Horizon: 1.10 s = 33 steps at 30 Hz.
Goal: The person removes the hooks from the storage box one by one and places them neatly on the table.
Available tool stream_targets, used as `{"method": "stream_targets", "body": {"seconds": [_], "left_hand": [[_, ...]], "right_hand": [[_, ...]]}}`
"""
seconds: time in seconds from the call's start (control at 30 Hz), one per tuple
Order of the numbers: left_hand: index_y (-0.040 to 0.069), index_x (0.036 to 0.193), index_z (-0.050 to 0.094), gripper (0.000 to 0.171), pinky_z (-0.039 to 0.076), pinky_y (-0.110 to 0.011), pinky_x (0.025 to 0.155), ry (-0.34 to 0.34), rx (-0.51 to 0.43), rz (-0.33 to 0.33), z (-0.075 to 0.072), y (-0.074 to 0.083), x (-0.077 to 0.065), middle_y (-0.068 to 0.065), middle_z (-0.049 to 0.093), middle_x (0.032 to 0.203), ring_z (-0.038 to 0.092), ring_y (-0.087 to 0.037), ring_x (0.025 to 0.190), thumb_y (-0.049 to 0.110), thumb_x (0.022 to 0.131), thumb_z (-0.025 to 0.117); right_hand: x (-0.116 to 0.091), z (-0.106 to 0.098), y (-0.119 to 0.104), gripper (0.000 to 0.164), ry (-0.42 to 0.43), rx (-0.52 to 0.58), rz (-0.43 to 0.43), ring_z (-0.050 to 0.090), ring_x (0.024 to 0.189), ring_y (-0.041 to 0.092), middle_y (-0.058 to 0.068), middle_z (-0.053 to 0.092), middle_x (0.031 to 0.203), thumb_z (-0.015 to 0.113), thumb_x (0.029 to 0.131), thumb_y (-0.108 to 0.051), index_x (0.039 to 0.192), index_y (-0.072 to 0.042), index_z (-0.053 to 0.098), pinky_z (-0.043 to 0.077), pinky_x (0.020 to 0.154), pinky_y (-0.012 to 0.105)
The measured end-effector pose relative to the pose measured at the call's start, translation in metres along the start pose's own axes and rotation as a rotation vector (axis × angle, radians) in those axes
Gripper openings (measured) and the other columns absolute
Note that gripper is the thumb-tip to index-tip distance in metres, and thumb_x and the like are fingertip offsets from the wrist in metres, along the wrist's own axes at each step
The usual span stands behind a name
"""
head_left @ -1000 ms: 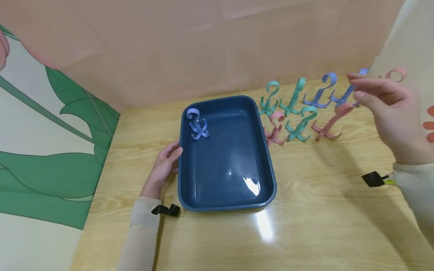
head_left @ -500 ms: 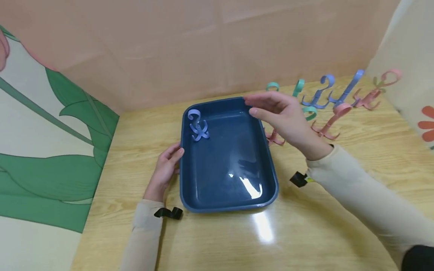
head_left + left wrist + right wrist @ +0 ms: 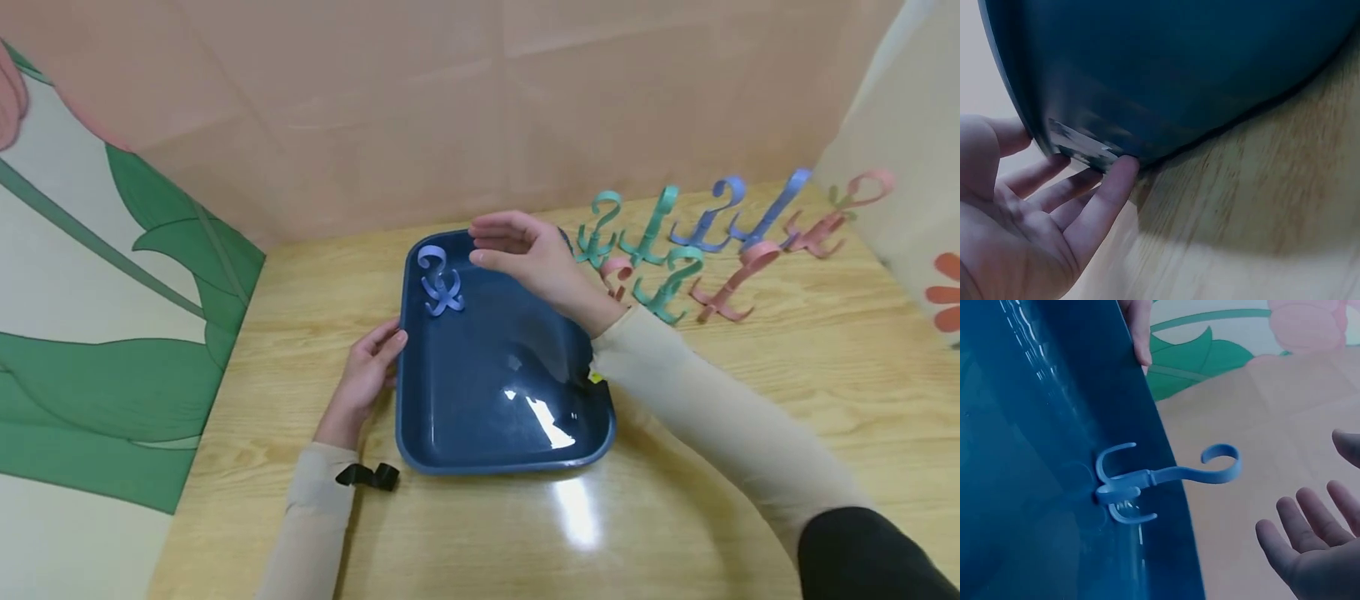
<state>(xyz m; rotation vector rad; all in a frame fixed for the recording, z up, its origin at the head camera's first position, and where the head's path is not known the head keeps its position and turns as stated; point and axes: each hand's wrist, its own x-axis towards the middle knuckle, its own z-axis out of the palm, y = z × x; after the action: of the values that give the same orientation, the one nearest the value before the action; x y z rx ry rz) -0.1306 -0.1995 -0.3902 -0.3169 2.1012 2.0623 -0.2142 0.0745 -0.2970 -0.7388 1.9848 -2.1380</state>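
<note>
A dark blue tray (image 3: pixel 487 392) lies on the table. My left hand (image 3: pixel 363 367) holds its left edge, thumb at the rim and fingertips against the outer wall (image 3: pixel 1166 81). Inside, at the far left corner, stands a blue-violet four-pronged hanging hook (image 3: pixel 442 292), prongs down, its curled top (image 3: pixel 1219 465) up. My right hand (image 3: pixel 528 258) hovers over the far part of the tray, right of that hook. Its fingers are extended, thumb apart, and nothing is between them. In the right wrist view the right-hand fingers (image 3: pixel 1304 531) are apart from the hook.
Right of the tray several similar hooks stand on the wooden table (image 3: pixel 750 392): green hooks (image 3: pixel 663 287), pink hooks (image 3: pixel 723 292) and blue hooks (image 3: pixel 708 221). A pink one (image 3: pixel 615 271) stands close to the tray's right side, partly behind my right arm. A pinkish wall covering (image 3: pixel 375 125) rises behind.
My right hand has moved left, from above the hooks at the right to over the tray, nothing in it. My left hand stays at the tray's edge, and the hook inside stands where it was.
</note>
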Motion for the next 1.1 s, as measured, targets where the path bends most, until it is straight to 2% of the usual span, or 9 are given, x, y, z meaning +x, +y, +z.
{"method": "stream_targets", "body": {"seconds": [0.13,0.27,0.47,0.7,0.87,0.97,1.1], "left_hand": [[0.013,0.145,0.054,0.045,0.056,-0.029,0.063,-0.013,0.018,0.002,-0.002,0.0,0.0,-0.015,0.063,0.129,0.068,-0.015,0.089,0.03,0.103,0.06],[0.013,0.145,0.053,0.047,0.056,-0.029,0.063,-0.031,0.034,0.003,-0.004,-0.002,-0.001,-0.014,0.063,0.129,0.068,-0.015,0.09,0.031,0.103,0.06],[0.012,0.146,0.053,0.048,0.057,-0.03,0.066,-0.038,0.047,0.001,-0.005,-0.002,-0.001,-0.015,0.062,0.132,0.068,-0.016,0.093,0.033,0.103,0.059],[0.012,0.146,0.052,0.047,0.058,-0.031,0.067,-0.044,0.045,-0.014,-0.007,-0.001,-0.003,-0.016,0.061,0.134,0.068,-0.016,0.095,0.032,0.104,0.058],[0.012,0.146,0.052,0.044,0.058,-0.032,0.067,-0.049,0.049,-0.016,-0.008,-0.002,-0.005,-0.017,0.06,0.136,0.068,-0.018,0.097,0.029,0.105,0.056],[0.01,0.147,0.051,0.045,0.058,-0.031,0.066,-0.052,0.045,-0.011,-0.007,-0.002,-0.005,-0.018,0.059,0.137,0.067,-0.018,0.096,0.027,0.105,0.055],[0.009,0.147,0.05,0.046,0.057,-0.03,0.065,-0.043,0.028,-0.011,-0.005,-0.002,-0.004,-0.019,0.058,0.138,0.068,-0.016,0.094,0.027,0.105,0.057]], "right_hand": [[0.013,0.008,0.011,0.045,-0.019,0.005,0.024,0.06,0.121,0.035,0.023,0.059,0.134,0.072,0.091,-0.001,0.134,0.001,0.058,0.051,0.099,0.038],[0.021,0.017,0.022,0.047,-0.034,-0.009,0.058,0.058,0.123,0.038,0.023,0.058,0.135,0.074,0.091,-0.005,0.135,-0.001,0.058,0.051,0.098,0.037],[0.031,0.028,0.035,0.049,-0.043,-0.036,0.115,0.061,0.12,0.027,0.017,0.06,0.135,0.076,0.091,-0.012,0.136,-0.004,0.058,0.051,0.098,0.035],[0.039,0.04,0.05,0.051,-0.036,-0.08,0.17,0.062,0.116,0.019,0.008,0.065,0.129,0.078,0.09,-0.017,0.135,-0.002,0.061,0.051,0.097,0.034],[0.039,0.045,0.056,0.045,-0.029,-0.118,0.202,0.064,0.11,0.017,0.003,0.069,0.121,0.079,0.09,-0.022,0.13,-0.008,0.067,0.052,0.095,0.035],[0.039,0.046,0.058,0.038,-0.021,-0.102,0.198,0.066,0.106,0.018,0.004,0.072,0.114,0.079,0.09,-0.021,0.125,-0.009,0.07,0.053,0.095,0.041],[0.041,0.044,0.06,0.032,-0.002,-0.1,0.185,0.068,0.103,0.017,0.004,0.074,0.11,0.079,0.089,-0.02,0.119,-0.008,0.073,0.053,0.093,0.039]]}}
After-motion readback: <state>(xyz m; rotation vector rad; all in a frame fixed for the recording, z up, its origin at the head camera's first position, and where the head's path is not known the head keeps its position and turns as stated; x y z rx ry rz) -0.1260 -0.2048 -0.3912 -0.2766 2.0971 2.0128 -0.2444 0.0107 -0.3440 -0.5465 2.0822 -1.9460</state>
